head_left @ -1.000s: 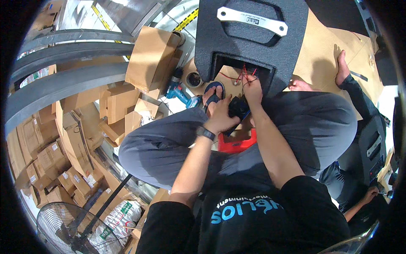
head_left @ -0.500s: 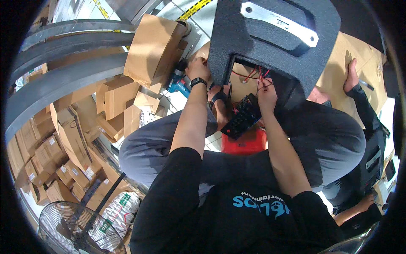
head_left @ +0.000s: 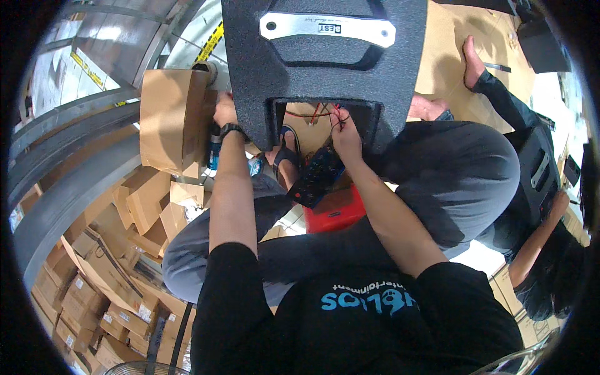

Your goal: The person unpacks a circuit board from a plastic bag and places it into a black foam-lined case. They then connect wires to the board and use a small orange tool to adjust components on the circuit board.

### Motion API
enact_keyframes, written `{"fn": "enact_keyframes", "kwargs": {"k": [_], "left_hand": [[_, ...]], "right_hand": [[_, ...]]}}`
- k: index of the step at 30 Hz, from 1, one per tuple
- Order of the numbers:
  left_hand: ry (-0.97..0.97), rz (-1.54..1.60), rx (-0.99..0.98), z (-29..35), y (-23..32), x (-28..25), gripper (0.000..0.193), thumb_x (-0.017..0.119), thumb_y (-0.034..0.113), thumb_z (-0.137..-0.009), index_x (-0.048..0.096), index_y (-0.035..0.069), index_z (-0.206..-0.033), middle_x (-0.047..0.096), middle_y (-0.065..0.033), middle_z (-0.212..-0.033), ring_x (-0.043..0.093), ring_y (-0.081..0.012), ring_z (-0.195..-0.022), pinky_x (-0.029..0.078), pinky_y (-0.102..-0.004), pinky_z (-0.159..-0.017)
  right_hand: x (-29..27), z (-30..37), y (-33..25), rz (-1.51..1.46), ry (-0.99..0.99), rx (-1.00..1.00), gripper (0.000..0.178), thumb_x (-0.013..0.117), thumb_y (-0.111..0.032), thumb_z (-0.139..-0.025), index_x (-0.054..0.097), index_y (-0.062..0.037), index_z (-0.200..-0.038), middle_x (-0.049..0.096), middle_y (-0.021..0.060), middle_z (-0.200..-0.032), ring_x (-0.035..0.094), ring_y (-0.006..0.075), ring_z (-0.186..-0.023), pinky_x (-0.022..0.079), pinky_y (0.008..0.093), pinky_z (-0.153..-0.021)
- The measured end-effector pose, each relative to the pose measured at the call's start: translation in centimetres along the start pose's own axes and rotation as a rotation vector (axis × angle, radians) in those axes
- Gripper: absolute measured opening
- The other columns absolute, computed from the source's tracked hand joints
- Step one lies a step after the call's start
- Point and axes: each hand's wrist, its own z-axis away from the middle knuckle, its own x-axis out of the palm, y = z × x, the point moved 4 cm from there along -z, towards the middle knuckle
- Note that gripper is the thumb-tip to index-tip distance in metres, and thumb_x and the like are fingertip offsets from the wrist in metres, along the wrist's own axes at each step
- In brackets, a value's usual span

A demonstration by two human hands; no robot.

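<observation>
A large black textured speaker cabinet (head_left: 250, 75) with a silver handle plate (head_left: 327, 29) lies in front of me. Its near side has a rectangular opening, through which red and black wires (head_left: 310, 115) show. At that opening my right hand (head_left: 347, 139) pinches the wires between thumb and fingers. Below it a black control panel (head_left: 310, 182) with small knobs rests tilted between my legs, by a red plastic object (head_left: 335, 211). My left hand (head_left: 225, 111), curled, is against the cabinet's left side; its fingertips are partly hidden, and what they grip I cannot make out.
Left of my left hand stands a cardboard box (head_left: 167, 119); a blue power tool (head_left: 255, 165) lies beside my left forearm. Metal rails (head_left: 81, 187) and several cartons (head_left: 112, 269) fill the left. At right another person sits beside a second black speaker cabinet (head_left: 531, 169).
My view has turned, so the cabinet and both hands appear farther left and the cabinet looks more level. My right hand still pinches the wires; my left stays beside the cabinet.
</observation>
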Motion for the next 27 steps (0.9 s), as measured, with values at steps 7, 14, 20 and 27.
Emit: {"fn": "enact_keyframes", "kwargs": {"k": [7, 14, 20, 27], "left_hand": [[-0.337, -0.064, -0.16, 7.9, 0.0, -10.9, 0.044, 0.06, 0.043, -0.097, 0.073, 0.0, -0.095, 0.072, -0.0144, -0.083, 0.071, -0.0296, -0.073, 0.054, -0.044, -0.064], [-0.276, 0.093, -0.017, 23.1, 4.6, -14.8, 0.058, 0.063, 0.054, -0.095, 0.075, -0.002, -0.106, 0.077, -0.0199, -0.096, 0.077, -0.0323, -0.09, 0.058, -0.0421, -0.08], [-0.181, 0.443, 0.27, 28.3, 7.4, -11.9, 0.051, 0.065, 0.05, -0.1, 0.074, 0.0, -0.104, 0.074, -0.0229, -0.095, 0.07, -0.0406, -0.091, 0.054, -0.048, -0.08], [0.307, 0.395, 0.3, 22.0, 5.7, -9.1, 0.055, 0.062, 0.053, -0.1, 0.07, -0.001, -0.097, 0.071, -0.0267, -0.093, 0.067, -0.0465, -0.089, 0.051, -0.0521, -0.078]], "right_hand": [[-1.5, 0.7, 1.3, 0.7, 0.388, -0.407, 0.031, 0.057, -0.031, -0.105, 0.071, -0.0085, -0.12, 0.075, 0.0131, -0.091, 0.073, 0.0285, -0.081, 0.057, 0.0401, -0.078], [-2.7, -1.4, 1.4, 0.534, 0.241, -0.294, 0.024, 0.071, -0.028, -0.091, 0.067, -0.0065, -0.101, 0.073, 0.0105, -0.092, 0.067, 0.0264, -0.079, 0.055, 0.0386, -0.072], [-1.5, -3.1, 1.1, 0.341, 0.084, -0.216, 0.013, 0.076, -0.014, -0.089, 0.069, -0.0046, -0.084, 0.07, 0.0067, -0.07, 0.066, 0.0157, -0.061, 0.054, 0.033, -0.061], [-1.8, -1.0, -0.4, 0.34, 0.21, -0.185, 0.013, 0.084, -0.015, -0.082, 0.072, -0.0079, -0.081, 0.07, 0.0046, -0.068, 0.067, 0.0157, -0.064, 0.055, 0.0326, -0.062]]}}
